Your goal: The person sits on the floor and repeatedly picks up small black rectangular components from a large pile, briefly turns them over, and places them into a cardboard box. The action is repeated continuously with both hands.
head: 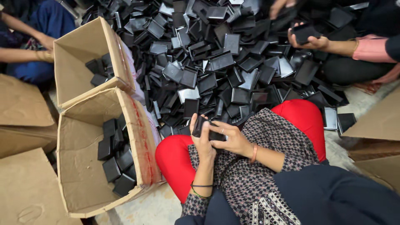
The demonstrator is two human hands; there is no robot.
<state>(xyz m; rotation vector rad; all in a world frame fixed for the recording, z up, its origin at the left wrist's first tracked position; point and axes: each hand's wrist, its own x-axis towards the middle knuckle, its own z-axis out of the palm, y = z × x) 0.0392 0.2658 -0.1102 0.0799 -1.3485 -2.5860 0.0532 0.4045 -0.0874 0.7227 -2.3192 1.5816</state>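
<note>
A large heap of black square plastic lids [233, 62] covers the floor, spreading well beyond the seated workers. Beside it stand two open cardboard boxes: the nearer box [79, 175] holds a loose stack of finished black pieces, the farther box [75, 71] only a few. Flattened cardboard [25, 187] lies at the left. Across the heap, a co-worker's hand [310, 39] grips another black piece, pink sleeve [373, 49] showing.

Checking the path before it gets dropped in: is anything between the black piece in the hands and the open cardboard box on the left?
Nothing visible. The black piece sits between left hand and right hand; only the box's cardboard wall lies between.
</note>
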